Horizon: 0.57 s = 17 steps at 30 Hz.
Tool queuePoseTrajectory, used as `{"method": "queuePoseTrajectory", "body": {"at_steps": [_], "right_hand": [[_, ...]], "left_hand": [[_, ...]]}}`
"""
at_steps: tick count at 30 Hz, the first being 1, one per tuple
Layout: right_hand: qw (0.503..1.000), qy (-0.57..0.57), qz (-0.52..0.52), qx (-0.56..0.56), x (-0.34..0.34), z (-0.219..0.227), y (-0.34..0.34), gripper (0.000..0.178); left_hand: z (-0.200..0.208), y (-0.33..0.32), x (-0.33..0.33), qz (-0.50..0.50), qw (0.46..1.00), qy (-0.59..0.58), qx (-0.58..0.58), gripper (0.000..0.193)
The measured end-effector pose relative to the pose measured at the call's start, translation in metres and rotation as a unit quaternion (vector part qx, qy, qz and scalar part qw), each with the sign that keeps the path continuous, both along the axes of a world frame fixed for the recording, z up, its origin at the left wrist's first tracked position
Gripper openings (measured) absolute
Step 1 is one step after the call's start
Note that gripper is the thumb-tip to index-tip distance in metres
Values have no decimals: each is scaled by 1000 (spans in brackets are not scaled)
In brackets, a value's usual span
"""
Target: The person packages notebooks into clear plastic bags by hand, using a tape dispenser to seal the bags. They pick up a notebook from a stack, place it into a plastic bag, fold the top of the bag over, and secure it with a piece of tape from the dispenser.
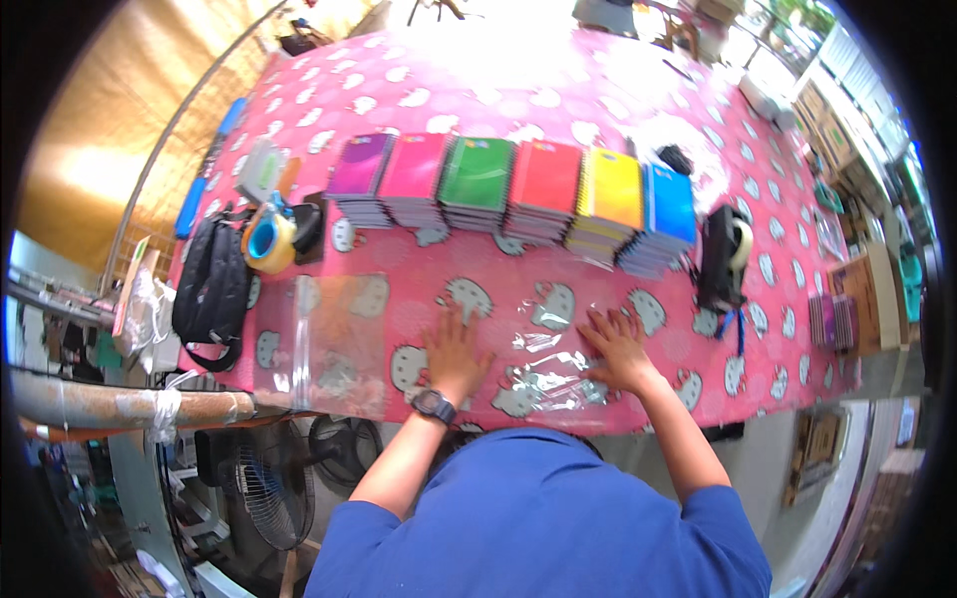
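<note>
My left hand [458, 356], with a dark watch on its wrist, lies palm down on the pink patterned table cover, fingers spread. My right hand [619, 351] also rests flat with spread fingers, at the right side of a clear plastic bag [548, 384]. The bag is glossy and wrinkled, and its exact edges are hard to make out. Neither hand grips anything. To the left of my left hand lies more clear plastic packaging [334, 344]. Beyond my hands runs a row of spiral notebook stacks: purple [365, 164], pink [416, 164], green [478, 171], red [544, 179], yellow [613, 189] and blue [668, 204].
A black tape dispenser [718, 264] stands right of the notebooks. At the left are a black pouch [211, 289] and tape rolls [269, 244]. More purple notebooks [832, 321] sit beside a cardboard box [879, 299] at the right edge. Below the table's left edge stands a fan [271, 488].
</note>
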State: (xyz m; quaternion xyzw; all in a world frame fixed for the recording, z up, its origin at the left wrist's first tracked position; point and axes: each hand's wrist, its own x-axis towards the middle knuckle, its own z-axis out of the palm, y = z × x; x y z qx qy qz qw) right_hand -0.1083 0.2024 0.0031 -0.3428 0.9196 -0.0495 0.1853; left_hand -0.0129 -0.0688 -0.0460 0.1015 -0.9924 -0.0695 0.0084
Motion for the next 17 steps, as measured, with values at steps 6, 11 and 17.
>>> {"method": "queuePoseTrajectory", "body": {"at_steps": [6, 11, 17], "right_hand": [[903, 150, 182, -358, -55, 70, -211, 22], [900, 258, 179, -303, -102, 68, -396, 38], [964, 185, 165, -101, -120, 73, -455, 48]], "left_hand": [[11, -8, 3, -22, 985, 121, 121, 68], [45, -55, 19, -9, 942, 268, 201, 55], [40, -123, 44, 89, 911, 328, 234, 55]]}}
